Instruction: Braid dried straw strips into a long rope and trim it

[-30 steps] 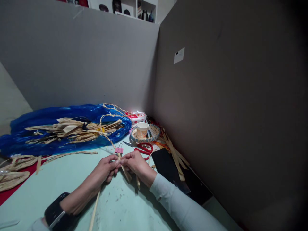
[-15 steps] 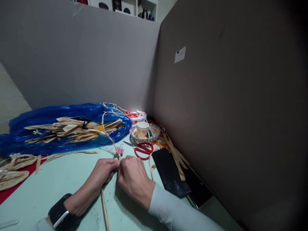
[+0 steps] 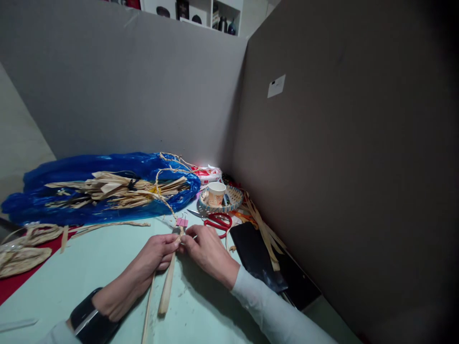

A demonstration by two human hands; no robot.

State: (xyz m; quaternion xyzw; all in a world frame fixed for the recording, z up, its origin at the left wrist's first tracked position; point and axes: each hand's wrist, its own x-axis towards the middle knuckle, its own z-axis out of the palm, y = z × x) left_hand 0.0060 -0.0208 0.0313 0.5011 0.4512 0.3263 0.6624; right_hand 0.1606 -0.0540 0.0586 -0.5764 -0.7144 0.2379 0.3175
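Observation:
A thin braided cord of dried plant fibre (image 3: 167, 204) runs from the blue bag down to a pink binder clip (image 3: 182, 222) on the table. Just below the clip, my left hand (image 3: 155, 253) pinches the cord's working end between thumb and fingers. My right hand (image 3: 210, 249) meets it from the other side, its thumb and fingertips closed on the same strands. Toward me hang two loose ends: a wide pale strip (image 3: 167, 292) and a narrower strand (image 3: 147, 306). The fingers partly hide where the strands cross.
Red-handled scissors (image 3: 219, 222) lie right of the clip. Behind them a woven basket (image 3: 234, 198) holds a paper cup (image 3: 216, 193). A blue plastic bag (image 3: 107, 160) with dried strips lies at the back left. A black phone-like slab (image 3: 254, 253) lies by the right partition (image 3: 322, 191).
A wide pale strip now shows hanging below my hands. My right hand has turned, with its thumb and fingertips more visible. The view has shifted slightly.

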